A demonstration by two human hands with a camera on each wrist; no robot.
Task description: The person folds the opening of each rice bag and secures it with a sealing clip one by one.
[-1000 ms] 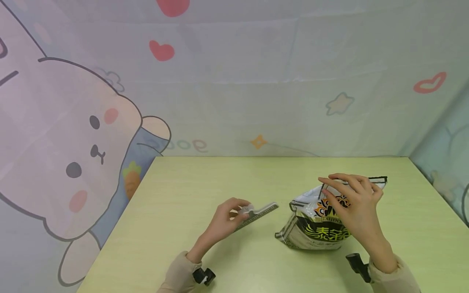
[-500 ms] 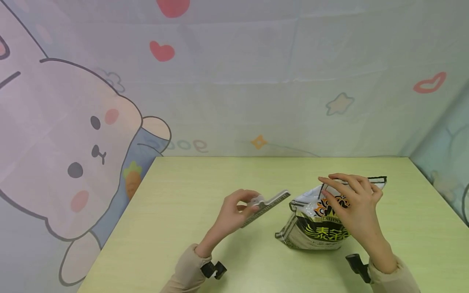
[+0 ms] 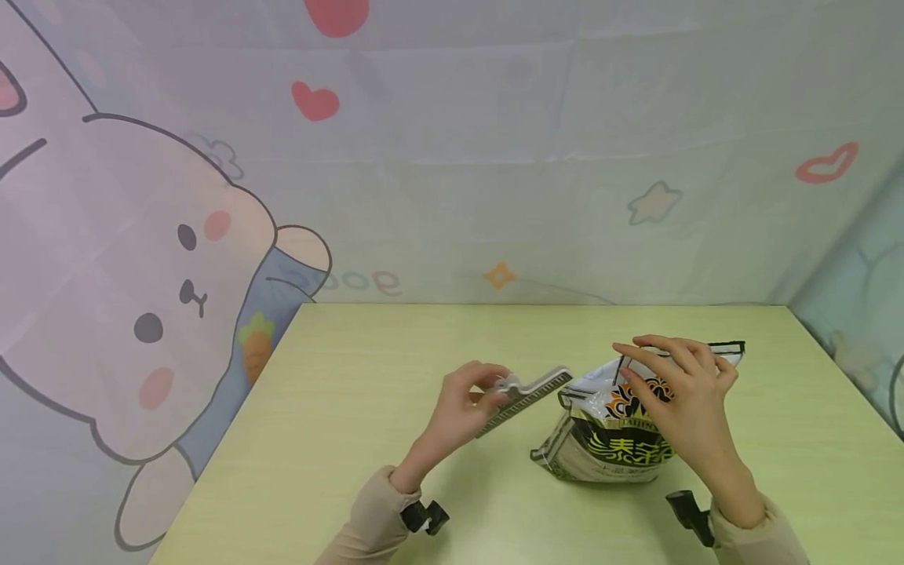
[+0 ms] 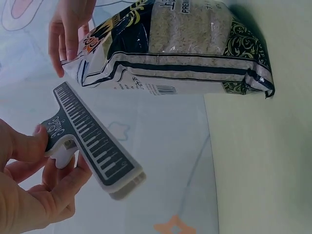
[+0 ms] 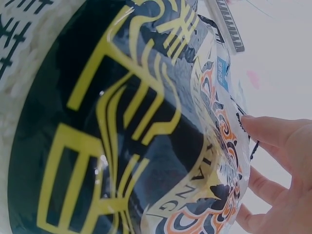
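Note:
A plastic bag of rice (image 3: 610, 451) stands on the right half of the table, black and gold on the front with a white folded top. My right hand (image 3: 695, 404) pinches the top edge of this bag, thumb in front and the other fingers behind. To the left, my left hand (image 3: 459, 412) holds a bag clip (image 3: 528, 399) by its handles, raised above the table. Piano keys are printed along the clip's long bar, as the left wrist view shows. The clip's far end is close to the bag's left top corner, apart from it.
A pale yellow-green table (image 3: 367, 369) lies under both hands. Behind it hangs a cloth backdrop (image 3: 452, 196) printed with a rabbit, hearts and stars. A small dark camera is strapped to each wrist.
My left hand has moved right and slightly up with the clip, bringing it nearer the bag. The right hand and the rice bag have stayed in place.

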